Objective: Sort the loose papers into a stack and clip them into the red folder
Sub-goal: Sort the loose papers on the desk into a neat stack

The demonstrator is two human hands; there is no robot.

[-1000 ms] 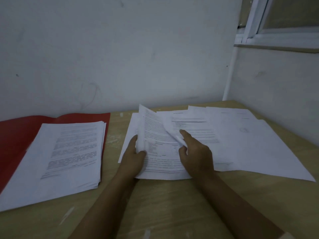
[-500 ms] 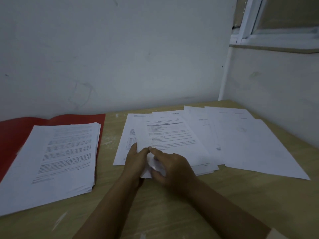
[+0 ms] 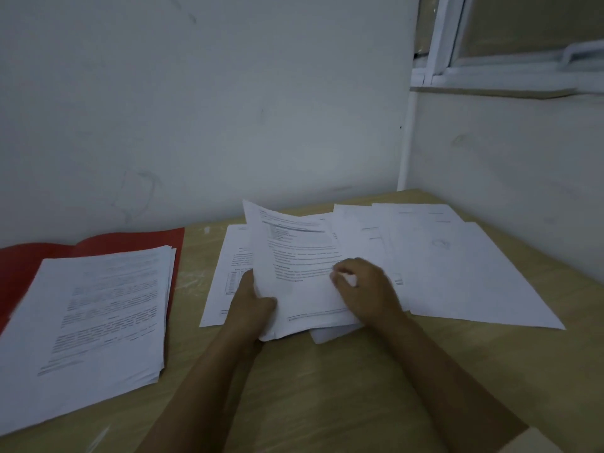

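Note:
A red folder [image 3: 29, 256] lies open at the left of the wooden table, with a thick stack of printed papers [image 3: 104, 308] on it. Loose white sheets [image 3: 457, 266] are fanned out across the table's middle and right. My left hand [image 3: 250, 305] grips the lower left edge of a printed sheet [image 3: 294, 256] that is raised and tilted off the spread. My right hand [image 3: 366, 286] rests curled on that sheet's lower right part, fingers pinching paper there.
The wooden table [image 3: 327, 387] sits in a corner: a white wall runs behind it and another wall with a window frame [image 3: 444, 37] stands to the right. A white pipe [image 3: 405, 142] runs down the corner.
My hands, which were close together pinching a sheet's lower edge, have spread apart. The top printed sheet has risen off the spread, its left side lifted by my left hand.

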